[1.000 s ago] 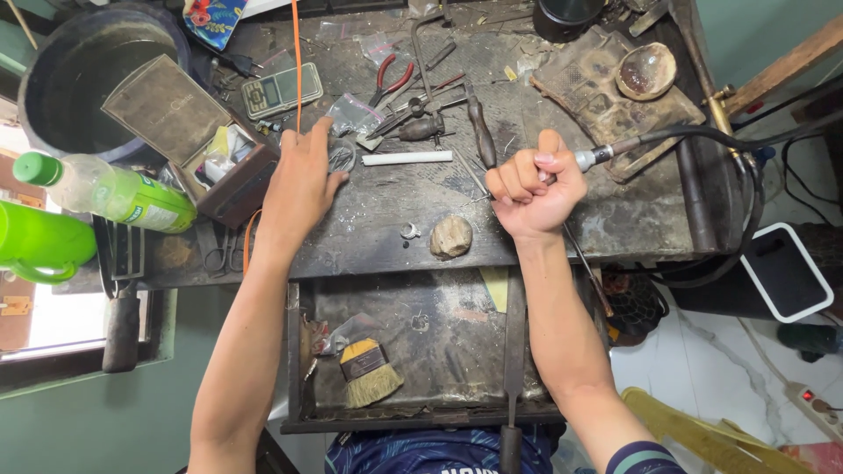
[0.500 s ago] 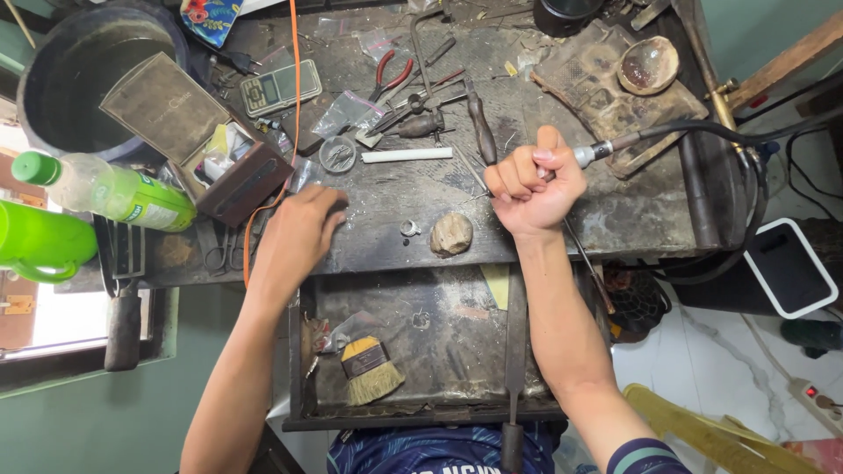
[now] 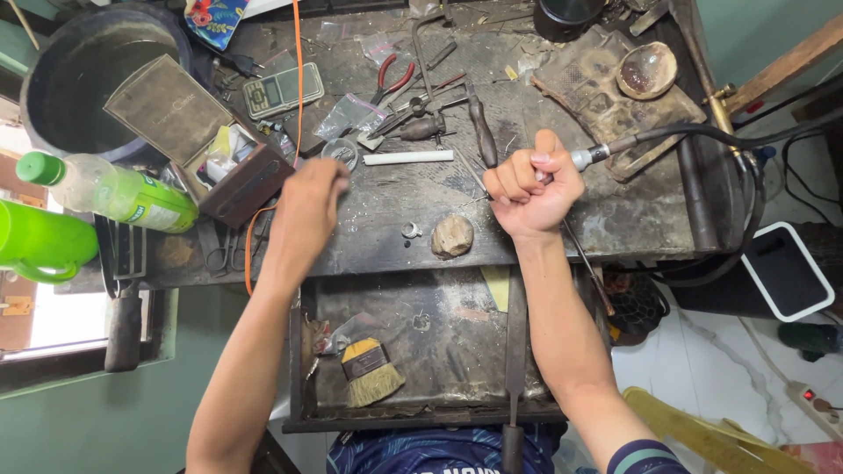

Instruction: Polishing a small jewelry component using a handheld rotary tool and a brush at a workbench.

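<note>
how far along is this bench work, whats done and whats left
Nothing looks finished yet. The right hand is fisted around a rotary handpiece on a flexible shaft, over the workbench. The left hand, blurred, is above the bench near a small clear dish. A small ring lies loose beside a stone, untouched, so work on it seems left.

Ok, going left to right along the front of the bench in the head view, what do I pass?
Green cup → clear bottle with green cap → left hand → small ring → pale stone → right hand, fisted on a rotary handpiece → its black hose.
</note>
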